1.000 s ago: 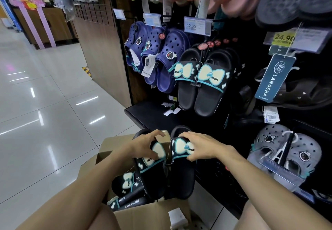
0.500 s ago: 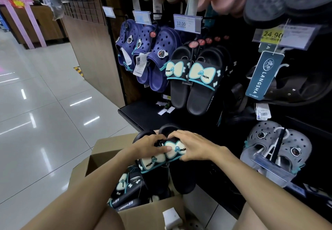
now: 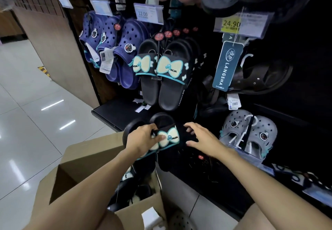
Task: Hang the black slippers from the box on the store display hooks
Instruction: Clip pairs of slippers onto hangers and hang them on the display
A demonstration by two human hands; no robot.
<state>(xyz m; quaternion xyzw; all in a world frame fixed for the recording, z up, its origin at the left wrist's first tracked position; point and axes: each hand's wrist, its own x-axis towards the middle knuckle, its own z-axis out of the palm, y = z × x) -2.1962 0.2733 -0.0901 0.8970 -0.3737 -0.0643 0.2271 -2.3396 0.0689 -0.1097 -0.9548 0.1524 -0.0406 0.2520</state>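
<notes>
The left hand (image 3: 143, 139) is gripping a pair of black slippers (image 3: 165, 139) by their straps, the thumb lying across the cream bow with the "MOM" lettering and the fingers curling over the upper edge. The pair is hanging upright in the air, toes down, just above the open cardboard box (image 3: 86, 157) and in front of the dark lower part of the display rack. The right hand (image 3: 201, 138) is hovering just beside the slippers on their right, its fingers spread and loosely bent, holding nothing; whether the fingertips are touching the strap cannot be told against the black background. More black slippers (image 3: 129, 190) of the same kind are lying inside the box. Directly above the hands, an identical pair (image 3: 161, 78) is hanging from a display hook (image 3: 162, 42) under a price tag reading 12.00 (image 3: 148, 14). To its left, navy clogs (image 3: 115, 50) are hanging. To the right, a blue LANGSHA tag (image 3: 226, 66) is dangling beneath a 24.90 price label (image 3: 231, 25), and grey clogs (image 3: 249, 132) are sitting lower down near the right hand.
</notes>
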